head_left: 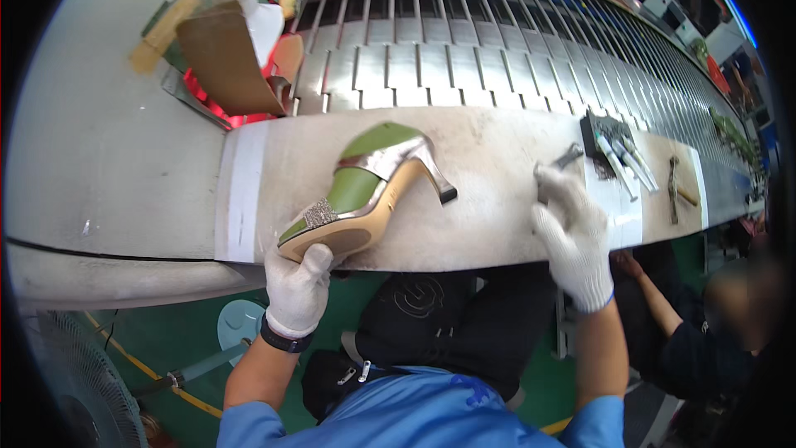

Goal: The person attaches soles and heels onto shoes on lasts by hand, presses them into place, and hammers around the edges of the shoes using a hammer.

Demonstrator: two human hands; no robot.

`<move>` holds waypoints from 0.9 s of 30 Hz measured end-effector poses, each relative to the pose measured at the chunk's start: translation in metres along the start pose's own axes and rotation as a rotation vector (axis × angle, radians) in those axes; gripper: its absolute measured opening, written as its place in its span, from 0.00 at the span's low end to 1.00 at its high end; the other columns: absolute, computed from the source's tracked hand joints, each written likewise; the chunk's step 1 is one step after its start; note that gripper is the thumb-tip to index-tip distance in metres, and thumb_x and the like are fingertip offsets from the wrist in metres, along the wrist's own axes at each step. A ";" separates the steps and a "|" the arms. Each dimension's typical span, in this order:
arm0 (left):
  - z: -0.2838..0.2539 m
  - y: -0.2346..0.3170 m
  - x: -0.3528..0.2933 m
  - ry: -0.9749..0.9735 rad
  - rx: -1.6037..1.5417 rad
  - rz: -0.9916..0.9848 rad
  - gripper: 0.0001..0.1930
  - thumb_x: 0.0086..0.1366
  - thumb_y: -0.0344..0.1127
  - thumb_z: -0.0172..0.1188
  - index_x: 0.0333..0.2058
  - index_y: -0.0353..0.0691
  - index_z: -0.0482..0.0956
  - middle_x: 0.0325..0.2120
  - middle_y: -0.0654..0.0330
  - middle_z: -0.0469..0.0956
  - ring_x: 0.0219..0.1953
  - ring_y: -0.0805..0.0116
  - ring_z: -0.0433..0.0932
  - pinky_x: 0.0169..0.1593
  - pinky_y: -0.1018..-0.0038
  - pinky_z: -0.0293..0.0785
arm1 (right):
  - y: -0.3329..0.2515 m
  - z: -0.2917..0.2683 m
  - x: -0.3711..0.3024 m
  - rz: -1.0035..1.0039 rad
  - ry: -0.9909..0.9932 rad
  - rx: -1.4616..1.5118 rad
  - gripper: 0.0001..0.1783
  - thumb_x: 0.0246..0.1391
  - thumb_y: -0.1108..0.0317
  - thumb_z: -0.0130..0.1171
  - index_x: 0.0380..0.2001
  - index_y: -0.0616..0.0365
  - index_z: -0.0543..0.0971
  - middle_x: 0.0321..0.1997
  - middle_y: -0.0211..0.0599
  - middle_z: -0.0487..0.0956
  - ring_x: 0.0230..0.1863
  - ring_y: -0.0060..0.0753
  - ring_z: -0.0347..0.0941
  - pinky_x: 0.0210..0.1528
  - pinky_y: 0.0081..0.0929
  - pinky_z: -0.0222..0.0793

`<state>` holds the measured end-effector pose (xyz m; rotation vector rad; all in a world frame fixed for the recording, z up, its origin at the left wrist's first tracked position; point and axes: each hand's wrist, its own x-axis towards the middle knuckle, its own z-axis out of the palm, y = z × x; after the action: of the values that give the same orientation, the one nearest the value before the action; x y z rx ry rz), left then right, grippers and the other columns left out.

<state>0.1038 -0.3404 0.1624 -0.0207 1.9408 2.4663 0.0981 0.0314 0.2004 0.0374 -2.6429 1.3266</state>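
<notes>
My left hand (300, 286), in a white glove, grips the toe end of a silver high-heeled sandal (383, 217). The shoe lies tilted on its side, sole toward me and heel to the right. A green shoe last (351, 191) fills it, and a glittering band crosses the toe. To the right, my gloved right hand (572, 236) is closed with its fingers curled round a metal hand tool (570, 155). Only the tool's grey end shows beyond the fingers; its exact kind cannot be made out.
A black holder (605, 134) with several syringe-like tubes (633, 164) stands right of my right hand, near a hammer (674, 191). Metal conveyor slats (414, 66) run behind the worktop (489, 199). A brown panel (228, 62) stands back left. Another person's arm (659, 299) is at right.
</notes>
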 end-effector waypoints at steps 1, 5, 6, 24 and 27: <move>-0.002 0.005 0.001 -0.038 -0.099 -0.034 0.39 0.70 0.45 0.76 0.68 0.25 0.70 0.60 0.47 0.82 0.62 0.52 0.83 0.68 0.56 0.79 | -0.010 0.009 -0.009 0.107 0.002 0.396 0.26 0.65 0.69 0.65 0.63 0.69 0.78 0.65 0.57 0.81 0.63 0.50 0.83 0.65 0.43 0.80; -0.004 0.022 0.004 -0.315 -0.172 -0.135 0.40 0.65 0.41 0.81 0.67 0.22 0.73 0.59 0.45 0.84 0.62 0.55 0.84 0.68 0.59 0.78 | 0.005 0.049 -0.027 0.504 -0.318 1.386 0.43 0.77 0.38 0.47 0.74 0.70 0.66 0.64 0.63 0.81 0.51 0.56 0.89 0.48 0.48 0.91; -0.002 0.027 0.014 -0.330 -0.170 -0.122 0.40 0.65 0.41 0.81 0.67 0.22 0.73 0.59 0.45 0.84 0.62 0.55 0.84 0.68 0.59 0.78 | 0.010 0.054 -0.032 0.534 -0.437 1.467 0.47 0.76 0.33 0.46 0.75 0.68 0.65 0.62 0.68 0.81 0.44 0.59 0.90 0.41 0.45 0.92; 0.077 -0.020 0.156 -0.601 0.995 0.713 0.25 0.63 0.42 0.74 0.56 0.37 0.85 0.60 0.48 0.83 0.66 0.45 0.78 0.71 0.52 0.71 | 0.093 0.027 0.228 0.256 0.427 -0.001 0.32 0.59 0.52 0.68 0.61 0.60 0.82 0.57 0.55 0.87 0.61 0.58 0.83 0.65 0.45 0.76; 0.070 -0.022 0.161 -0.647 0.965 0.702 0.25 0.63 0.42 0.74 0.56 0.37 0.85 0.60 0.48 0.84 0.67 0.46 0.78 0.72 0.53 0.71 | 0.087 0.034 0.226 0.327 0.417 -0.012 0.39 0.59 0.49 0.68 0.69 0.57 0.74 0.63 0.58 0.84 0.65 0.59 0.81 0.69 0.45 0.74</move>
<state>-0.0575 -0.2684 0.1558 1.4163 2.7354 1.1085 -0.1383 0.0700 0.1515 -0.6272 -2.3613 1.2389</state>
